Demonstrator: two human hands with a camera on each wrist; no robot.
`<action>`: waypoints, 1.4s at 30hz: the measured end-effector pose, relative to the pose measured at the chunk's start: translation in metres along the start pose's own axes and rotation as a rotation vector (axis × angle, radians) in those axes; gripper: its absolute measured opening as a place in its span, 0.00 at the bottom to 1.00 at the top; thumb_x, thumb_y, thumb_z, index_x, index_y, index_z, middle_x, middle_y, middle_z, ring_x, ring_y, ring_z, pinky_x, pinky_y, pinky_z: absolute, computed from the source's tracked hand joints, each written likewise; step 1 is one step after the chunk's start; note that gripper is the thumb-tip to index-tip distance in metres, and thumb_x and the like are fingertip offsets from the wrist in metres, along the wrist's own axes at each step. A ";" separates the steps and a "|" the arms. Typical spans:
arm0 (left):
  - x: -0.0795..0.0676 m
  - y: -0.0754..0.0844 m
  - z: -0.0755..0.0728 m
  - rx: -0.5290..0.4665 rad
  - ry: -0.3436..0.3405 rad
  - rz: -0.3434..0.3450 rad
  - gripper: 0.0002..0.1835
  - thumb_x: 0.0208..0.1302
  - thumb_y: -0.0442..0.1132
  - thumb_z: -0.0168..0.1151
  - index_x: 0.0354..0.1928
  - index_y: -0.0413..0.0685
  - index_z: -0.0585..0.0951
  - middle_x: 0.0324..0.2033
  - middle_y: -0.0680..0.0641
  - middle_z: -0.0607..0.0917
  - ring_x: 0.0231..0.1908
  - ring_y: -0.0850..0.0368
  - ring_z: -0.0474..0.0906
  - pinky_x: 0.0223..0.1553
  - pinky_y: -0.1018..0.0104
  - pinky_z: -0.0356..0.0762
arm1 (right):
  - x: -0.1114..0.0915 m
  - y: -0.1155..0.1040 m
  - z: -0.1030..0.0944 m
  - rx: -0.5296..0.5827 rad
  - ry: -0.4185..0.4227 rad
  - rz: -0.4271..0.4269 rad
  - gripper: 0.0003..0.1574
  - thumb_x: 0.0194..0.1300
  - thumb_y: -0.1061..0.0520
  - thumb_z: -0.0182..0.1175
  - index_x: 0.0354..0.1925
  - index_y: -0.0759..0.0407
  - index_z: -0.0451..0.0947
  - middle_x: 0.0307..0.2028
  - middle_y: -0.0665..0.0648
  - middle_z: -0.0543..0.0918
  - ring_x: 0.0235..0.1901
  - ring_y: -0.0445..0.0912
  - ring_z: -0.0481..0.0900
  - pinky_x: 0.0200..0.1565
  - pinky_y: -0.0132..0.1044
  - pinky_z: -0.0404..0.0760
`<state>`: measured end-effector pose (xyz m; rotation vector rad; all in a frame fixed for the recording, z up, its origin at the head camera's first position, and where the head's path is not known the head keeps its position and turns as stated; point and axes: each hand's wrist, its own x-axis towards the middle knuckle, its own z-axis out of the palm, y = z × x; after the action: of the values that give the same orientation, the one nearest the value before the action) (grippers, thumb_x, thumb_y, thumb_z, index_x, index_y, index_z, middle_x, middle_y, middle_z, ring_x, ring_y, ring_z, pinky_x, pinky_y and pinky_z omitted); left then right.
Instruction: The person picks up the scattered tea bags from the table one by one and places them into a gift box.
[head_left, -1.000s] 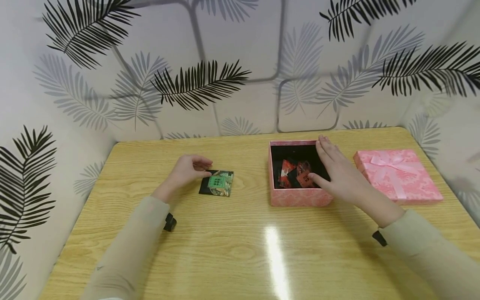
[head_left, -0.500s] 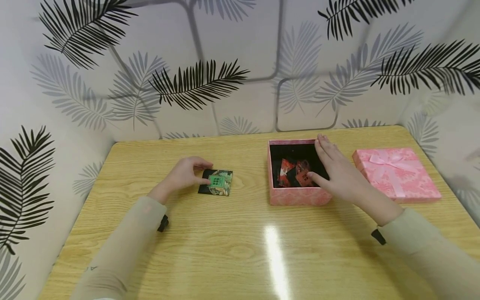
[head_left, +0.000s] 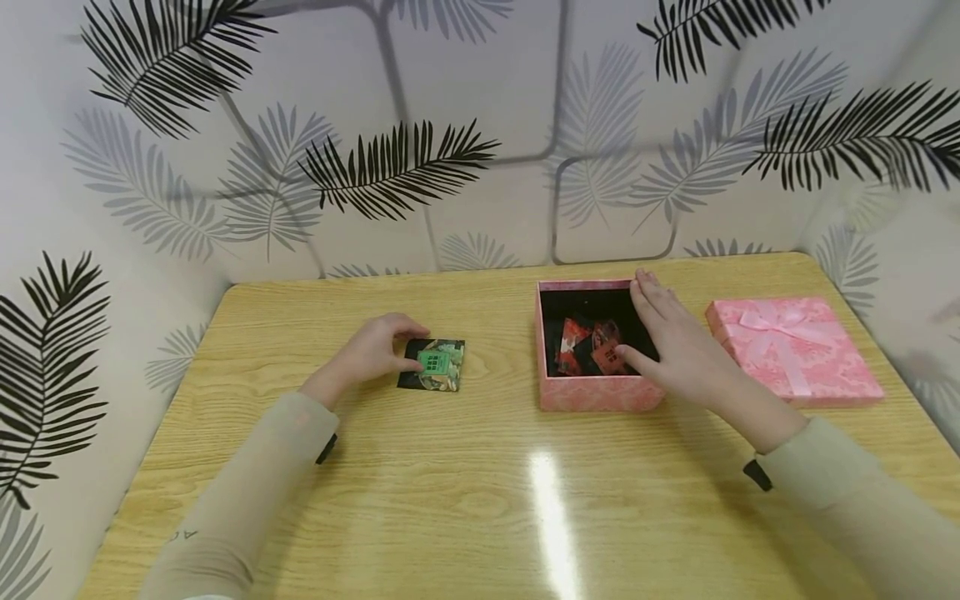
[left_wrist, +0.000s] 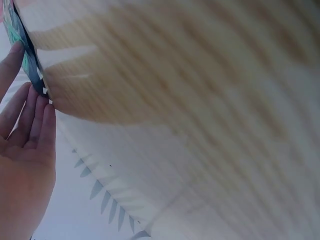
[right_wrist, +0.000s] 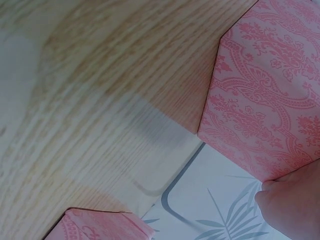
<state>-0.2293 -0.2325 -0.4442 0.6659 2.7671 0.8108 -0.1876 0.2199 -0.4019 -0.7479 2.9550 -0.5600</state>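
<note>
A flat black and green sachet [head_left: 438, 364] with a bright green label lies on the table, left of the box. My left hand [head_left: 369, 354] pinches its left side: the thumb is on the label and the fingers are at the far edge. In the left wrist view the thumb [left_wrist: 15, 55] lies across the green face, with the other fingers at the dark edge. My right hand [head_left: 686, 354] rests along the right rim of a lidless pink box [head_left: 592, 394], fingers straight, thumb reaching over the inside. Several red and black sachets [head_left: 576, 346] lie within its dark interior.
Right of the box lies its pink patterned lid [head_left: 798, 350] with a ribbon bow. The wood-grain table [head_left: 450, 492] runs back to a wall [head_left: 495, 92] with leaf prints. A glare streak crosses the table's front.
My left hand has shifted slightly, its thumb moving down onto the sachet's green label. The sachet, the box and my right hand stay essentially in place.
</note>
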 end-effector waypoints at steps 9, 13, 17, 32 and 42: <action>0.001 -0.003 0.000 -0.039 0.006 -0.026 0.26 0.60 0.36 0.81 0.59 0.37 0.86 0.55 0.37 0.87 0.56 0.41 0.84 0.62 0.47 0.82 | 0.000 0.000 0.000 -0.002 -0.009 0.005 0.59 0.80 0.41 0.58 0.84 0.70 0.37 0.86 0.69 0.38 0.86 0.63 0.38 0.84 0.60 0.44; 0.001 -0.006 0.000 -0.092 0.034 -0.063 0.22 0.61 0.33 0.80 0.57 0.37 0.87 0.53 0.37 0.87 0.54 0.41 0.84 0.61 0.46 0.83 | 0.001 0.000 0.000 0.001 -0.012 0.007 0.59 0.80 0.41 0.58 0.85 0.69 0.36 0.86 0.68 0.38 0.86 0.63 0.37 0.85 0.60 0.43; 0.002 -0.008 -0.001 -0.137 0.052 -0.116 0.19 0.63 0.33 0.78 0.55 0.37 0.87 0.53 0.37 0.89 0.54 0.42 0.85 0.60 0.46 0.83 | 0.000 0.001 0.000 0.003 -0.015 0.008 0.59 0.80 0.41 0.58 0.85 0.68 0.36 0.86 0.68 0.38 0.86 0.62 0.37 0.85 0.60 0.43; -0.003 -0.005 -0.007 -0.212 0.123 -0.186 0.13 0.70 0.33 0.72 0.53 0.38 0.89 0.47 0.37 0.91 0.47 0.44 0.86 0.51 0.53 0.84 | 0.001 0.001 0.000 -0.007 -0.017 0.008 0.59 0.81 0.40 0.57 0.85 0.68 0.36 0.86 0.68 0.38 0.86 0.62 0.37 0.85 0.60 0.43; -0.004 0.008 -0.008 -0.286 0.220 -0.325 0.13 0.71 0.32 0.70 0.55 0.36 0.89 0.53 0.34 0.90 0.53 0.39 0.89 0.53 0.55 0.89 | 0.001 -0.001 0.000 -0.005 -0.012 0.006 0.59 0.80 0.42 0.58 0.85 0.69 0.36 0.86 0.68 0.38 0.86 0.63 0.37 0.85 0.60 0.43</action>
<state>-0.2251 -0.2325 -0.4328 0.0757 2.7538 1.2291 -0.1878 0.2192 -0.4015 -0.7395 2.9481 -0.5456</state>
